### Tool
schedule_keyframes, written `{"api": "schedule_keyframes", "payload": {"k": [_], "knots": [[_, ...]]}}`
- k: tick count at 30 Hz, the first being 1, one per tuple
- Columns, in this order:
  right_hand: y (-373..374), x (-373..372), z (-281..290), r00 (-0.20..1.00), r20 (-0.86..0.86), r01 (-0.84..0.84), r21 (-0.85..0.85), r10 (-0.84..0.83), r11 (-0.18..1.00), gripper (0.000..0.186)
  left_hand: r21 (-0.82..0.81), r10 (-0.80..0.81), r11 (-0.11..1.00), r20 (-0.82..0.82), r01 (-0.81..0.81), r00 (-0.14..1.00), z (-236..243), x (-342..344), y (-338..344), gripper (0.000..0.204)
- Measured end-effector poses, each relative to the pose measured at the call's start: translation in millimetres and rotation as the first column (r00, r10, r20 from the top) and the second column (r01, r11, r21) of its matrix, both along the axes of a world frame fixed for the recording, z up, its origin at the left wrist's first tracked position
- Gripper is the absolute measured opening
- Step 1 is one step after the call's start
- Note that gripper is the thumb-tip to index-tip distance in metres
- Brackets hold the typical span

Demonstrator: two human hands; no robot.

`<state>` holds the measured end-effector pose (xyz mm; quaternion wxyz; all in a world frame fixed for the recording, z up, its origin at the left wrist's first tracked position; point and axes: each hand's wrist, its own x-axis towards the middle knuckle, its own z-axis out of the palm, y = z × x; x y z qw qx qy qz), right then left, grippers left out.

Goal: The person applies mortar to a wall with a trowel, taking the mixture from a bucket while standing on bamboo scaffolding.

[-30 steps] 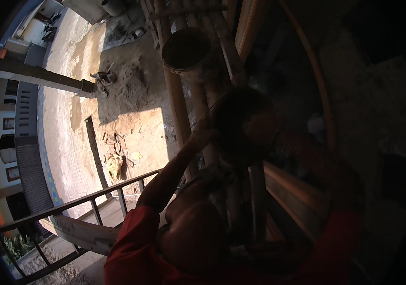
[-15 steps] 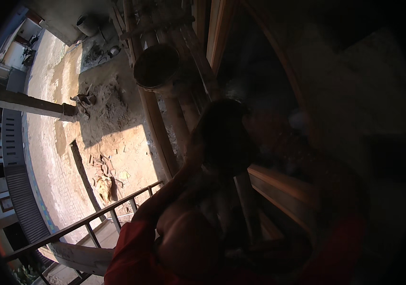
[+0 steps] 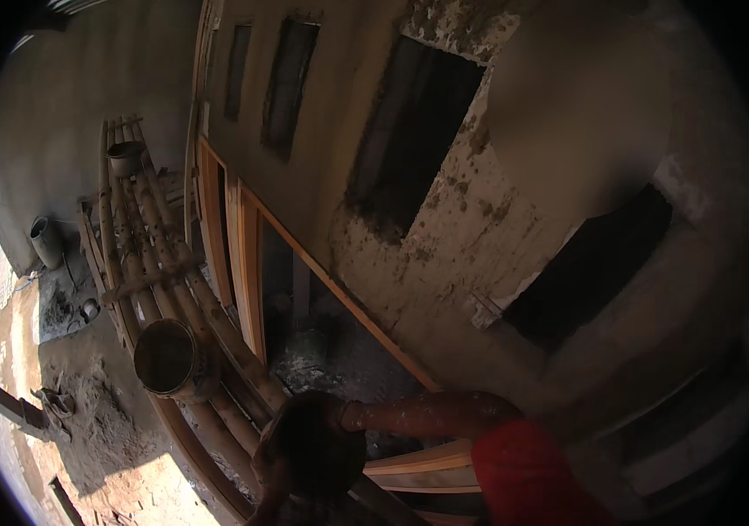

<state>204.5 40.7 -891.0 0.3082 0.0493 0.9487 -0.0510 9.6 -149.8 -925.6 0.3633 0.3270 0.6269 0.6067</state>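
I hold a dark round pan (image 3: 309, 449) low in the view, just above the bamboo scaffold. My right hand (image 3: 345, 413) meets its upper right rim; the dusty forearm and red sleeve (image 3: 524, 478) come in from the lower right. My left hand (image 3: 270, 482) holds the pan's lower left edge, with the forearm rising from the bottom edge. Shadow hides the fingers of both hands and the inside of the pan.
A mortar-stained bucket (image 3: 167, 358) sits on the bamboo scaffold poles (image 3: 142, 254), and a second bucket (image 3: 125, 158) stands at their far end. A rough plastered wall (image 3: 515, 175) with dark window openings and an orange wooden door frame (image 3: 247, 263) fills the right. Sandy ground (image 3: 85, 430) lies far below on the left.
The view has swung up from the ground and railing to the wall. The pan has moved from the middle of the picture to the lower part, with my right arm now stretched across to it.
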Motion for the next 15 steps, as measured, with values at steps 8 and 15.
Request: {"api": "schedule_keyframes", "payload": {"k": [8, 15], "knots": [[-29.0, 49.0, -100.9, 0.912, -0.058, -0.405, -0.294, 0.406, 0.866, 0.026, -0.008, -0.123, 0.992, 0.053, 0.124, 0.991, 33.2, -11.1, 2.6, 0.054], [-81.9, 0.3, -0.8, 0.363, 0.75, 0.872, -0.482, -0.552, -0.082, 0.024, 0.011, -0.028, 1.0, 0.233, 0.026, 0.972, -10.5, -30.9, -12.8, 0.052]]}}
